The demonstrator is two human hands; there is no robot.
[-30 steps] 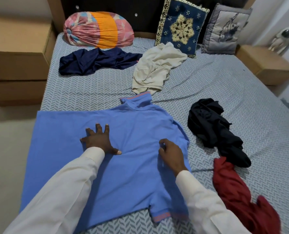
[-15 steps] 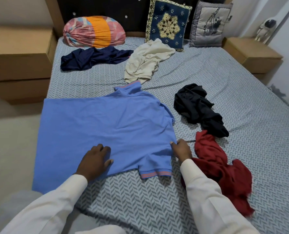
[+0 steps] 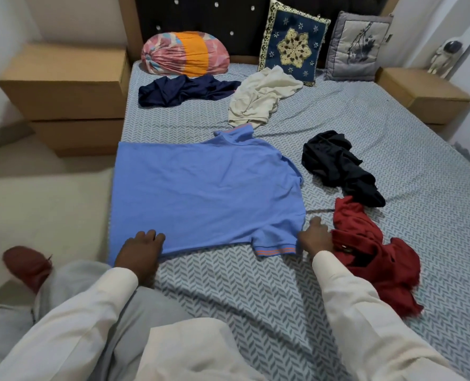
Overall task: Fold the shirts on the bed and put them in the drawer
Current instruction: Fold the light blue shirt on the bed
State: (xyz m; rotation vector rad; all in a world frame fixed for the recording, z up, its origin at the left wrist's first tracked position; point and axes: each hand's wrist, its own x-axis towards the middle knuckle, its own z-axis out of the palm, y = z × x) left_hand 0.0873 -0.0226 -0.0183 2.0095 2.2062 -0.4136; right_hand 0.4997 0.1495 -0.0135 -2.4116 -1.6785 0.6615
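Note:
A blue polo shirt [image 3: 206, 193] lies spread flat on the left half of the bed [image 3: 393, 133], collar toward the headboard. My left hand [image 3: 141, 251] sits on its near left hem with fingers curled over the fabric edge. My right hand [image 3: 314, 237] pinches the edge of the near sleeve by its orange-striped cuff. A crumpled red shirt [image 3: 371, 257] lies just right of that hand, and a black one [image 3: 338, 166] lies beyond it. Farther up are a cream shirt [image 3: 261, 97] and a navy shirt [image 3: 178, 90].
A wooden drawer unit [image 3: 71, 100] stands left of the bed, and a second one [image 3: 420, 92] stands at the right. A striped bolster [image 3: 184, 55] and two cushions [image 3: 294, 42] lean on the headboard. My knee and a brown shoe [image 3: 26, 266] are at lower left.
Both hands slid from the middle of the blue shirt down to its near edge, the right one to the sleeve. The view pulled back, so my knee and shoe now show.

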